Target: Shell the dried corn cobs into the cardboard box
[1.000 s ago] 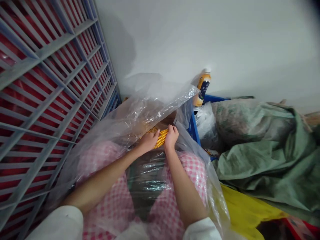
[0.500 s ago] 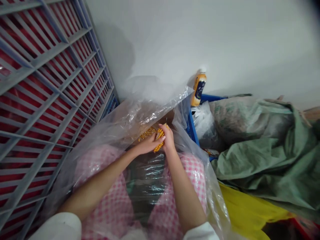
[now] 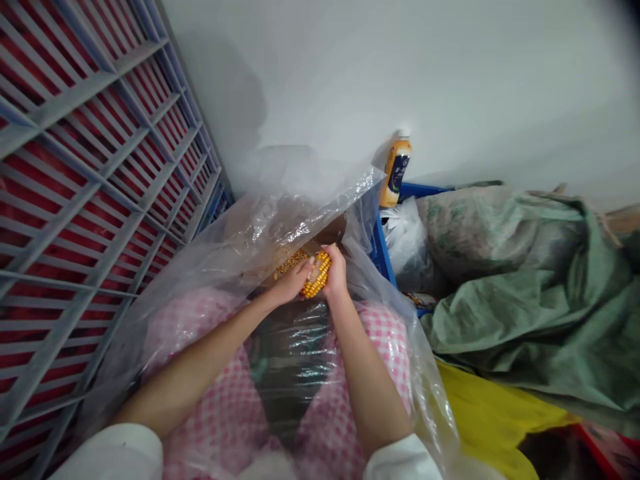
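A yellow corn cob is held between my two hands, with a pale stripe showing where kernels are gone. My left hand grips its left side, thumb along the bare stripe. Around the right side and upper end, the fingers of my right hand are closed. Loose corn kernels lie just beyond my left hand, inside a clear plastic bag that spreads over my lap.
At left rises a slatted plastic crate with red material behind it. A blue crate stands to the right, near a yellow bottle, a full sack, green cloth and a yellow bag. A white wall closes the back.
The cob has turned in my hands, so its bare stripe now shows. My left hand has drawn slightly back to the left, uncovering more of the cob.
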`<action>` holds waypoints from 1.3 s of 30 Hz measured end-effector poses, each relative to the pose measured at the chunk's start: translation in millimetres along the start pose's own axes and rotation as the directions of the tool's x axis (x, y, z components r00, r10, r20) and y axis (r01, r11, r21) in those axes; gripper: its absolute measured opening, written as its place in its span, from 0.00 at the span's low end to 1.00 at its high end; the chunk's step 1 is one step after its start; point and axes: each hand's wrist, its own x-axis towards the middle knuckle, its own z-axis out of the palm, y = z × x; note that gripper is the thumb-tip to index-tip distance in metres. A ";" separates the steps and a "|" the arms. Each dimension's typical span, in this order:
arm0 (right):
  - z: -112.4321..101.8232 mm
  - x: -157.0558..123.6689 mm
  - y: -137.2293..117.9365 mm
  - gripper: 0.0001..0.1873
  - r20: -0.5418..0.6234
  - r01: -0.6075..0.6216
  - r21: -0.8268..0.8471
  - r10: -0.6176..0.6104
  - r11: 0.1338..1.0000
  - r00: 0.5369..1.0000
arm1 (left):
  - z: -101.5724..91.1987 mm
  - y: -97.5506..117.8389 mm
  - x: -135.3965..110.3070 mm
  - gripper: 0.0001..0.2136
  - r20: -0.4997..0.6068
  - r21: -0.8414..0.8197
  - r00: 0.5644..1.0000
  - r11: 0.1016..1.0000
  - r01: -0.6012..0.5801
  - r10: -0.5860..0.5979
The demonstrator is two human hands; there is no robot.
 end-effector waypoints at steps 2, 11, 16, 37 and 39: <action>-0.2 2.3 0.0 0.09 -0.030 -0.068 0.078 0.070 0.995 0.997 | -2.1 2.3 2.4 0.23 -0.013 -0.037 0.993 0.993 0.116 -0.116; -2.8 4.2 -10.8 0.09 -0.072 -0.104 0.081 0.110 0.991 0.991 | -17.8 20.1 -15.9 0.25 0.117 0.468 0.988 0.872 -0.145 0.101; -1.2 2.3 -10.9 0.08 -0.088 -0.061 0.131 0.073 0.990 0.993 | -7.5 17.9 -15.6 0.25 0.048 0.629 0.992 0.768 -0.121 0.117; 2.5 -5.5 -2.6 0.07 -0.179 0.039 0.074 -0.026 0.996 0.984 | 2.1 11.0 -16.4 0.20 0.012 0.568 0.987 0.811 -0.138 0.160; 3.0 -6.1 -1.2 0.07 -0.190 0.049 0.086 -0.032 0.995 0.981 | 2.4 10.8 -14.6 0.19 -0.045 0.545 0.990 0.834 -0.088 0.134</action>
